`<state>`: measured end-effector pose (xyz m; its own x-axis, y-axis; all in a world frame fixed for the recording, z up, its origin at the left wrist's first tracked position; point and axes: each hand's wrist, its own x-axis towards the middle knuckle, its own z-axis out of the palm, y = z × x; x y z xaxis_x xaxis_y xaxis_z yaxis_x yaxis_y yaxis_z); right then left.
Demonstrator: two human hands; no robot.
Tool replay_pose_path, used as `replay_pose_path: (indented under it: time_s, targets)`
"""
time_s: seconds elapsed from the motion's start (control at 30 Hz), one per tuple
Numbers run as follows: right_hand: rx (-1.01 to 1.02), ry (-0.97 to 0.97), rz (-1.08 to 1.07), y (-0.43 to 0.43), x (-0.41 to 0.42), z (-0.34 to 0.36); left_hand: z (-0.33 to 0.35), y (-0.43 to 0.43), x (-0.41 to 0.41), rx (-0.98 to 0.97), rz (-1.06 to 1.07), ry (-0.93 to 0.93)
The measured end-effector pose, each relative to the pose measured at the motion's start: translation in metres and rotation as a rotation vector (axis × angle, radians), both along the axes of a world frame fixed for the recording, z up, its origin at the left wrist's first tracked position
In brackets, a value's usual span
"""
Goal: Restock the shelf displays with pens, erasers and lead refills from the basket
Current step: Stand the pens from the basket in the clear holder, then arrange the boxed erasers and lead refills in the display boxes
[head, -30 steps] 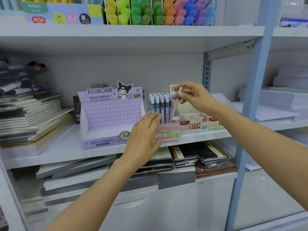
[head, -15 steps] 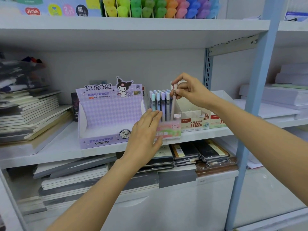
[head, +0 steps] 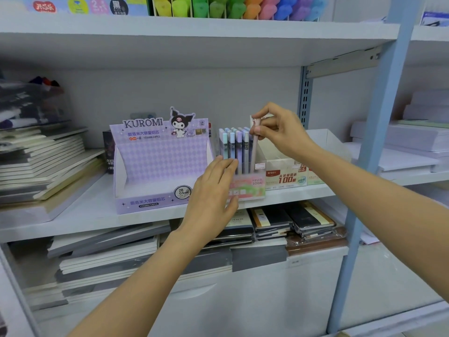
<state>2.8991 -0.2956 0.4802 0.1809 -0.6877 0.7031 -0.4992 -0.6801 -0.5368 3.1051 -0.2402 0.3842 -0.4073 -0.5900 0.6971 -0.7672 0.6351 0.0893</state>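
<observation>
A clear "Fruit Soda" pen display box (head: 252, 188) stands on the middle shelf with several pastel pens (head: 234, 144) upright in it. My right hand (head: 279, 132) pinches the top of a pale pink pen (head: 254, 152) that stands nearly upright at the box's right end. My left hand (head: 213, 190) rests flat against the box's front left, fingers straight. The purple Kuromi lead refill display (head: 158, 164) sits just left of it, and its tray looks empty. The basket is out of view.
White lead refill boxes (head: 284, 173) stand to the right of the pens. Notebook stacks (head: 43, 161) fill the shelf's left side and the shelf below. A blue upright post (head: 371, 147) rises at right. Coloured highlighters (head: 233, 7) line the top shelf.
The pink pen went from leaning to nearly upright in the box's right end. My right hand rose slightly with it. My left hand stayed on the box front.
</observation>
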Motion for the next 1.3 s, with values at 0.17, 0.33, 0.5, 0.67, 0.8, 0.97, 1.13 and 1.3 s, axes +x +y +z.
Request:
replay_pose_path:
  time_s: [0.17, 0.33, 0.5, 0.67, 0.8, 0.97, 1.13, 1.3]
  targets:
    - [0.058, 0.109, 0.000, 0.006, -0.010, 0.013, 0.001, 0.001, 0.001, -0.013, 0.012, -0.025]
    - [0.070, 0.101, -0.026, 0.006, 0.001, -0.007, 0.000, 0.001, 0.000, -0.015, 0.020, -0.029]
    - [-0.046, 0.026, -0.106, 0.001, 0.001, -0.016, -0.002, 0.001, 0.000, -0.017, 0.010, -0.024]
    - [-0.029, 0.053, -0.147, 0.003, 0.005, -0.025, 0.000, 0.003, -0.002, 0.013, 0.005, -0.016]
    - [-0.118, -0.056, -0.131, 0.034, 0.002, -0.050, -0.019, 0.012, 0.001, -0.066, -0.012, 0.138]
    - [0.226, 0.011, 0.018, 0.082, -0.003, -0.179, -0.132, 0.030, -0.006, -0.050, -0.064, 0.387]
    - [0.821, 0.416, -0.037, 0.080, -0.020, -0.342, -0.284, 0.053, -0.019, 0.666, -0.074, 0.218]
    - [1.196, 0.492, -0.203, 0.099, -0.041, -0.473, -0.395, 0.071, -0.014, 1.028, -0.105, -0.131]
